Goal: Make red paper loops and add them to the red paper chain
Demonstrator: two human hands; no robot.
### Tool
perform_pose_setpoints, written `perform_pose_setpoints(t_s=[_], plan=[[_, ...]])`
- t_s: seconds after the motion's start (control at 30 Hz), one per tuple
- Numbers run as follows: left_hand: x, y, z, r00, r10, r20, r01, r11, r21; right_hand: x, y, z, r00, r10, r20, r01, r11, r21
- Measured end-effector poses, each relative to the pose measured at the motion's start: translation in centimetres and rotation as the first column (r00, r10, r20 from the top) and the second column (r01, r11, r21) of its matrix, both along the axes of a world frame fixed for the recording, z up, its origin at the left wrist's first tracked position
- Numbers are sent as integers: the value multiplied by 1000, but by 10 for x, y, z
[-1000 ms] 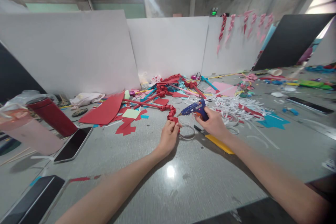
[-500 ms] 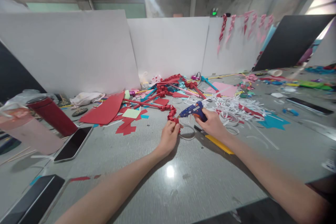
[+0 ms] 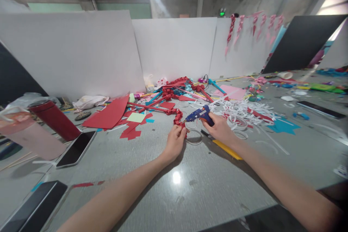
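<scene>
Left hand (image 3: 174, 141): thumb and fingers pinched on the near end of one folded red strip (image 3: 177, 116), which lies over the table (image 3: 146, 174), front of centre. Right hand (image 3: 219, 127): wrapped round the handle of one blue glue gun (image 3: 198, 113), nozzle at the strip, contact not discernible. One ring (image 3: 194, 144), just beside the left hand. One yellow cutter (image 3: 227, 149), below the right wrist. White shreds (image 3: 244, 111), heaped beyond the right hand.
</scene>
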State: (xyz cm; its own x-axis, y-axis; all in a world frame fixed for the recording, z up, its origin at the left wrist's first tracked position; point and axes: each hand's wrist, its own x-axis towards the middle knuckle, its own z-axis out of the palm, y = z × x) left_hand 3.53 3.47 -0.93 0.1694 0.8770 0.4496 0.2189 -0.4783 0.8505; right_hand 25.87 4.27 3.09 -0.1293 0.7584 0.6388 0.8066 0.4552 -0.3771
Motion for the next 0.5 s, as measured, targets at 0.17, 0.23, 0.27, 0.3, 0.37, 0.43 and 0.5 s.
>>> perform_pose_setpoints(t_s=[0.17, 0.23, 0.27, 0.3, 0.37, 0.43, 0.5], plan=[[0, 1, -1, 1000, 6, 0, -6, 1000, 7, 0, 0, 0, 1000, 1, 9, -1, 1000, -2], [0, 1, -1, 1000, 5, -5, -5, 1000, 6, 0, 0, 0, 1000, 6, 7, -6, 1000, -3], [0, 1, -1, 1000, 6, -7, -6, 1000, 6, 1, 0, 0, 1000, 8, 5, -8, 1000, -2], [0, 1, -1, 1000, 8, -9, -7, 1000, 7, 1, 1, -1, 1000, 6, 4, -6, 1000, -2], [0, 0, 0, 1000, 7, -12, -7, 1000, 10, 1, 1, -1, 1000, 2, 7, -2, 1000, -6], [0, 0, 0, 1000, 7, -15, -6, 1000, 11, 1, 2, -2, 1000, -1, 7, 1, 1000, -7], [0, 0, 1, 1000, 9, -15, -9, 1000, 11, 2, 2, -2, 1000, 1, 4, -1, 1000, -5]])
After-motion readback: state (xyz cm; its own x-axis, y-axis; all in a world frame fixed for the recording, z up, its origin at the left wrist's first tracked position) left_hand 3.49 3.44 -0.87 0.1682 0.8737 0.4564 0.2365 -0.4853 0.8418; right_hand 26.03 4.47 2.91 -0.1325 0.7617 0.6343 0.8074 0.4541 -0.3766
